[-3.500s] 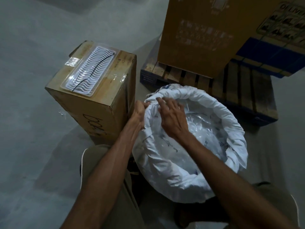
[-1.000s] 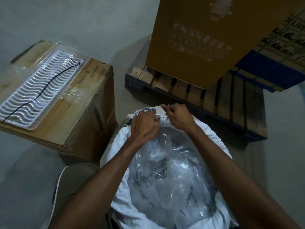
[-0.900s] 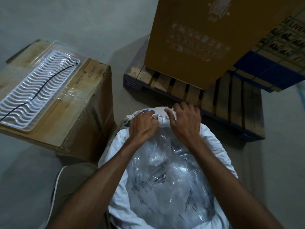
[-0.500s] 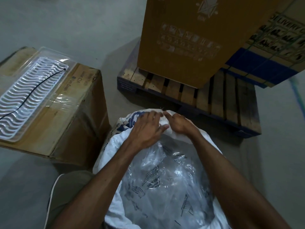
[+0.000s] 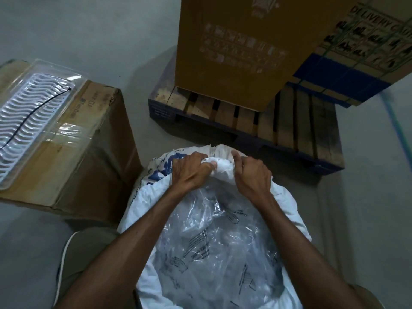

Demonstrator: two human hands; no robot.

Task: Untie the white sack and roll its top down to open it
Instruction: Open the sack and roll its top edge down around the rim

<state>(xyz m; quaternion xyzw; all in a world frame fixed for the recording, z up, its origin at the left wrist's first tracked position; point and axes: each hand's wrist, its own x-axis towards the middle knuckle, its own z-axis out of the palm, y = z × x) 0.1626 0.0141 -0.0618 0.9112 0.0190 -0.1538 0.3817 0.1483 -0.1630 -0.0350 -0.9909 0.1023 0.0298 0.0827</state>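
White sack (image 5: 287,197) stands open just before the wooden pallet (image 5: 307,128). Left hand (image 5: 189,172) and right hand (image 5: 252,175) both clench its rolled far rim.

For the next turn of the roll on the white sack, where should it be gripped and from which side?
Grip the rolled rim at the far edge, from the near side, reaching over the clear liner. The left hand and right hand are already fisted on it there. It forms a thick bunched cuff that fingers can wrap, so it likely turns outward more easily than flat fabric.
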